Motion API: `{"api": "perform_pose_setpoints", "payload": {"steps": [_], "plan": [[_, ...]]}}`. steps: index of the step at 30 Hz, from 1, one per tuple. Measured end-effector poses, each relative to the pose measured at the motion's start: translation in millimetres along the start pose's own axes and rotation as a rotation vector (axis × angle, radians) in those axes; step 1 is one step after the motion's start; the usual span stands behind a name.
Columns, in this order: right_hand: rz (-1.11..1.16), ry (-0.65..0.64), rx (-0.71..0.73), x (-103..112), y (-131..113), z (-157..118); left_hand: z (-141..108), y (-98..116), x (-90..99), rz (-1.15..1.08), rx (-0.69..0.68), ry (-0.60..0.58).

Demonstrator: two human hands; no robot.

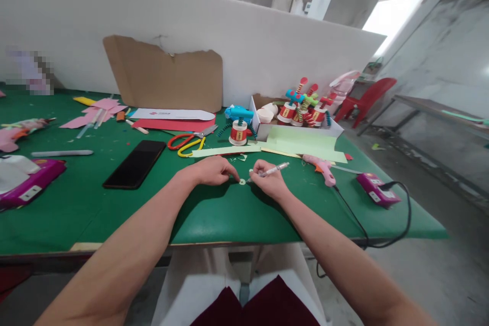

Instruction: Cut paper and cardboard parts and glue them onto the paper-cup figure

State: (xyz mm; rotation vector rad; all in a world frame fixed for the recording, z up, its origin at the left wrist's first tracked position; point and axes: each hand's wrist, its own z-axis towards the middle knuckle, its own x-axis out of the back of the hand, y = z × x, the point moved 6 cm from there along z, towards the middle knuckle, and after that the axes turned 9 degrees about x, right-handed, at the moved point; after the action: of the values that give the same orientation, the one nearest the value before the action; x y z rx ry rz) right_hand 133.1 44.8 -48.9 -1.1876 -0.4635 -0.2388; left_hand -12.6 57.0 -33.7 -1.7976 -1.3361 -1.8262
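On the green table [229, 219] lies a small pale paper disc [242, 182] with a dark spot at its middle. My left hand [216, 170] presses the disc's left edge with its index fingertip, the other fingers curled under. A white pen [275, 169] is held in my right hand [268, 181], its tip at the disc's right side. Just behind the hands are light green paper strips [225, 151] and small paper scraps. A paper-cup figure [239, 132] with spring arms and a blue top stands upright farther back.
Red-and-yellow scissors [191, 141] and a black phone [135, 164] lie to the left. On the right are a pink glue gun [324, 169], a purple power strip [376, 191] with a cable, and a white box [336, 131] of cup figures. Cardboard [168, 76] leans behind.
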Motion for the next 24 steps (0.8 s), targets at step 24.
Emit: {"api": "perform_pose_setpoints", "payload": {"steps": [24], "plan": [[-0.059,-0.039,0.024,-1.1,3.3,0.6,0.0,-0.6,-1.1,-0.005,-0.005,0.013]]}}
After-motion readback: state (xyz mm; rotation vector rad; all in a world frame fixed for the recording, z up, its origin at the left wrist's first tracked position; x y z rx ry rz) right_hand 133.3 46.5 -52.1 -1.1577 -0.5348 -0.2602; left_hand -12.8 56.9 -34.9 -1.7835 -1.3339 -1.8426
